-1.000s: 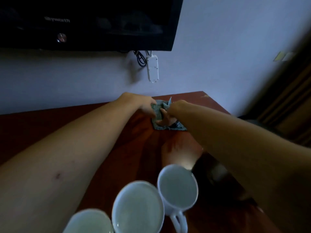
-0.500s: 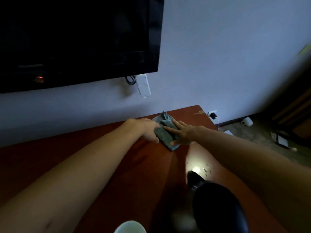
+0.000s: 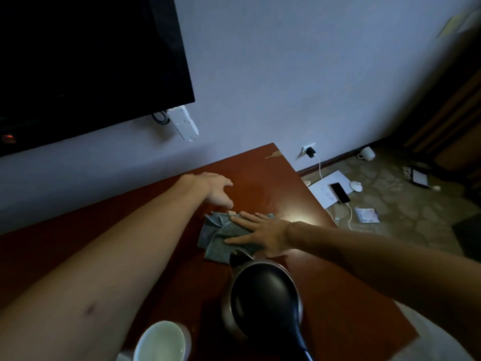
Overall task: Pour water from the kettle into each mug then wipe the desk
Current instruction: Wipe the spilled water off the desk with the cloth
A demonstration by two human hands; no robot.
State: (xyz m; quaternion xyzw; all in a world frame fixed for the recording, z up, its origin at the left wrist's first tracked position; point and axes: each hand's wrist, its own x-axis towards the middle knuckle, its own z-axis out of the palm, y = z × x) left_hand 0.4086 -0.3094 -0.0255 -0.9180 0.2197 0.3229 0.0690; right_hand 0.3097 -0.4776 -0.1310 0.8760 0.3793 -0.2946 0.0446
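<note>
At the near edge of the red-brown tabletop (image 3: 161,261), toward its left, we see one white mug (image 3: 162,341) standing upright, its rim cut off by the bottom of the view; whether it holds water we cannot tell. Our left hand (image 3: 214,188) hovers above the tabletop toward the far edge, its fingers (image 3: 226,201) spread and loosely curled, holding nothing, just beside the far edge of the grey-green cloth (image 3: 221,235) but apart from it. The cloth lies crumpled on the tabletop, closer to the right edge than the left. Our right hand (image 3: 263,235) lies flat on top of it, palm down, its fingers (image 3: 247,218) stretched out straight and pressing the cloth rather than gripping it. Just nearer than the cloth stands the kettle (image 3: 263,298), steel-bodied with a black lid, its spout pointing toward the cloth and its black handle running toward the near edge.
</note>
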